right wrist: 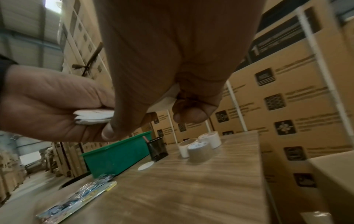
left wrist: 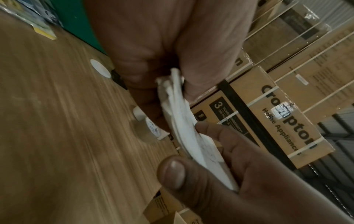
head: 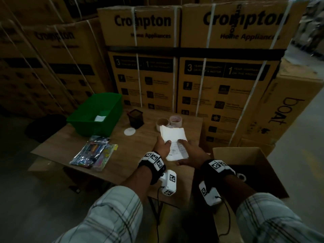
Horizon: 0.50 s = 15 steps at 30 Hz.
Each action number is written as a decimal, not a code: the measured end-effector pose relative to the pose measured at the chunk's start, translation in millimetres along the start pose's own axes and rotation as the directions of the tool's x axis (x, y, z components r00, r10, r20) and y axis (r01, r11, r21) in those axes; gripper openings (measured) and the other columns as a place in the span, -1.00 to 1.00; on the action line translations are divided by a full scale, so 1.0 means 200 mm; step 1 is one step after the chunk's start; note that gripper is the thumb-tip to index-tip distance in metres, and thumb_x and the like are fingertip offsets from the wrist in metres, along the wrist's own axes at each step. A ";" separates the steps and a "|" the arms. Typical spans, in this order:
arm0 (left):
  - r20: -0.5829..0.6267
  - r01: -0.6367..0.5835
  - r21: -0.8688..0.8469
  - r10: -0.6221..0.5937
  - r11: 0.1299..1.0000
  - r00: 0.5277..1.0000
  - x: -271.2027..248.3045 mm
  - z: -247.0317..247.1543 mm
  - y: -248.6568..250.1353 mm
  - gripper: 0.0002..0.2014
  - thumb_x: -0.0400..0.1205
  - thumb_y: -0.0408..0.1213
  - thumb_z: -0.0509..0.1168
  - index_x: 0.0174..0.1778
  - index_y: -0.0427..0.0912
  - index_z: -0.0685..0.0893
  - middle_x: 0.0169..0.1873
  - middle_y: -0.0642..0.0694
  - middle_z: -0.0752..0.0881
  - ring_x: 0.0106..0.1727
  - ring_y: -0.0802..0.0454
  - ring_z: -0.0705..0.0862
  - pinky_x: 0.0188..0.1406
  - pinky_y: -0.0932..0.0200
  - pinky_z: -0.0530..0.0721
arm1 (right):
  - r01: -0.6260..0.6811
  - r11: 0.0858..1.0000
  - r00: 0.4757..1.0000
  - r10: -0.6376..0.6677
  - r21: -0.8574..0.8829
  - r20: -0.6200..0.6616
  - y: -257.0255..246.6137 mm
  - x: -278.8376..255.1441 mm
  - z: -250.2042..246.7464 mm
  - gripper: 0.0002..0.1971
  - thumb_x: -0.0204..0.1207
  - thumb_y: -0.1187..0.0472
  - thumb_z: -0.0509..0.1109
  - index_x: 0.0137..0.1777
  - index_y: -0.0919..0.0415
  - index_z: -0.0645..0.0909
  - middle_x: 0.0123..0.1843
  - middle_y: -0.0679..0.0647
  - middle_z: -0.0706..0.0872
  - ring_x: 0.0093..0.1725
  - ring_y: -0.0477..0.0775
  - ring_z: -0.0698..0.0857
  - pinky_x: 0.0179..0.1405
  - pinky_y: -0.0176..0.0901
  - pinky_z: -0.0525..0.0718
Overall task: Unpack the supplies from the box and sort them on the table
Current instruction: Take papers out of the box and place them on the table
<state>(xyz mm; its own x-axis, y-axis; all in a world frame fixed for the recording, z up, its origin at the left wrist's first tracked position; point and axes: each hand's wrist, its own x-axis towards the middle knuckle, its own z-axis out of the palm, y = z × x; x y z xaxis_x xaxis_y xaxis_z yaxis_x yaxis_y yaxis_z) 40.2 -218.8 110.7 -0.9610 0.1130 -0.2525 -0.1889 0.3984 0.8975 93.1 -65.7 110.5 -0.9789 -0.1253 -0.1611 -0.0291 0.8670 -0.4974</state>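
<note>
Both hands hold a folded stack of white papers point(head: 174, 140) above the wooden table point(head: 133, 155). My left hand point(head: 162, 146) grips its left edge, thumb on top; my right hand point(head: 190, 152) grips the right edge. In the left wrist view the papers point(left wrist: 184, 128) are seen edge-on between thumb and fingers. The right wrist view shows their edge point(right wrist: 93, 116) pinched by both hands. The open cardboard box point(head: 245, 165) stands at my right, its inside dark.
A green bin point(head: 98, 118) with a white item sits at the table's back left. A black mesh pen cup point(head: 135, 118), a white disc point(head: 129, 131) and tape rolls point(head: 169, 121) stand behind the papers. Shiny stationery packets point(head: 94, 153) lie front left. Stacked cartons wall the back.
</note>
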 end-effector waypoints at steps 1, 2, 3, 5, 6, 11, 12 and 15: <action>-0.001 0.006 -0.004 -0.006 1.000 1.000 0.02 -0.07 -0.03 -0.53 0.73 -0.27 0.15 0.55 -0.22 0.21 0.37 -0.27 0.58 0.32 -0.23 0.61 0.25 0.00 0.60 | 0.002 1.000 1.000 -0.002 0.016 0.019 -0.05 0.05 0.04 0.05 0.25 -0.19 0.58 0.63 0.02 0.04 0.50 0.24 0.30 0.46 0.31 0.40 0.41 0.11 0.49; -0.010 0.005 -0.006 -0.005 1.000 1.000 0.05 -0.15 -0.07 -0.52 0.73 -0.29 0.14 0.57 -0.23 0.19 0.39 -0.26 0.57 0.33 -0.22 0.60 0.24 0.01 0.58 | 0.007 0.999 0.999 -0.009 0.037 0.038 -0.12 0.09 0.07 0.08 0.26 -0.23 0.56 0.65 0.03 0.00 0.56 0.24 0.25 0.51 0.30 0.34 0.47 0.12 0.44; -0.015 0.003 -0.002 -0.003 1.000 1.000 0.08 -0.24 -0.11 -0.51 0.73 -0.31 0.14 0.57 -0.23 0.18 0.40 -0.27 0.56 0.34 -0.22 0.59 0.26 0.01 0.57 | 0.013 0.998 0.999 -0.016 0.065 0.050 -0.18 0.16 0.12 0.08 0.30 -0.26 0.50 0.67 0.04 -0.05 0.63 0.20 0.17 0.58 0.26 0.27 0.54 0.12 0.36; -0.016 0.007 0.023 -0.007 1.000 1.000 0.16 -0.43 -0.21 -0.51 0.72 -0.33 0.14 0.58 -0.22 0.19 0.42 -0.27 0.53 0.38 -0.22 0.56 0.35 -0.01 0.54 | 0.045 0.969 0.999 -0.050 0.244 0.015 -0.35 0.27 0.21 -0.06 0.45 -0.29 0.34 0.67 0.04 -0.08 0.69 0.08 0.12 0.64 0.12 0.20 0.60 0.08 0.25; -0.016 0.008 0.029 -0.007 1.000 1.000 0.20 -0.52 -0.26 -0.50 0.72 -0.34 0.14 0.58 -0.22 0.19 0.44 -0.26 0.52 0.41 -0.21 0.54 0.38 -0.01 0.51 | 0.048 0.924 0.999 -0.041 0.380 -0.026 -0.42 0.34 0.26 -0.17 0.52 -0.25 0.29 0.66 0.01 -0.03 0.66 0.05 0.24 0.61 0.07 0.28 0.57 0.09 0.31; 0.023 0.032 0.040 -0.033 0.999 0.999 0.39 -0.88 -0.50 -0.51 0.73 -0.35 0.13 0.59 -0.26 0.20 0.48 -0.25 0.48 0.45 -0.19 0.50 0.36 0.09 0.46 | -0.260 0.774 0.963 0.249 0.578 0.100 -0.68 0.66 0.49 -0.60 0.60 0.18 0.32 0.39 0.29 0.44 0.22 0.27 0.71 0.01 0.18 0.72 -0.19 0.02 0.74; 0.047 0.035 0.059 -0.038 0.998 0.998 0.42 -0.93 -0.56 -0.51 0.73 -0.34 0.14 0.59 -0.26 0.20 0.48 -0.24 0.48 0.45 -0.18 0.50 0.35 0.10 0.45 | -0.299 0.773 0.954 0.252 0.560 0.161 -0.72 0.70 0.53 -0.67 0.61 0.26 0.30 0.34 0.34 0.52 0.20 0.27 0.71 -0.02 0.18 0.71 -0.28 -0.07 0.71; 0.143 0.045 0.088 -0.057 0.995 0.988 0.49 -1.03 -0.69 -0.45 0.70 -0.31 0.20 0.60 -0.22 0.20 0.48 -0.19 0.49 0.45 -0.16 0.52 0.42 0.08 0.47 | -0.334 0.781 0.942 0.290 0.528 0.168 -0.78 0.79 0.65 -0.70 0.53 0.37 0.36 0.26 0.34 0.61 0.20 0.25 0.72 0.12 0.25 0.72 -0.07 0.06 0.76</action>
<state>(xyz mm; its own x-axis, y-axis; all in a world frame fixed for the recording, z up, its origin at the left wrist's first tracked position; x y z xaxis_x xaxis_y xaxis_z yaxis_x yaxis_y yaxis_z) -69.1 -450.0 36.1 -0.9100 0.2188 -0.3521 -0.2132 0.4815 0.8501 -30.7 -282.7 52.0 -0.8971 0.0521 -0.4388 0.4108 0.4642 -0.7847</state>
